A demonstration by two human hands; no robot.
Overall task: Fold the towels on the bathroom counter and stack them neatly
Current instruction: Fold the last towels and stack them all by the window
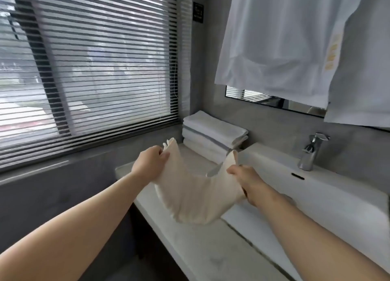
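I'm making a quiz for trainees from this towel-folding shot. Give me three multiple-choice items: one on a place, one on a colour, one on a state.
1. Where is the stack of folded towels? A in the sink; B on the counter by the blinds; C on the floor.
2. What colour is the held towel? A cream; B blue; C black.
3. How is it held? A left hand only; B untouched; C both hands.
Key: 1 B, it sits beside the blinds. 2 A, creamier than the white stack. 3 C, left hand and right hand each grip an upper edge.
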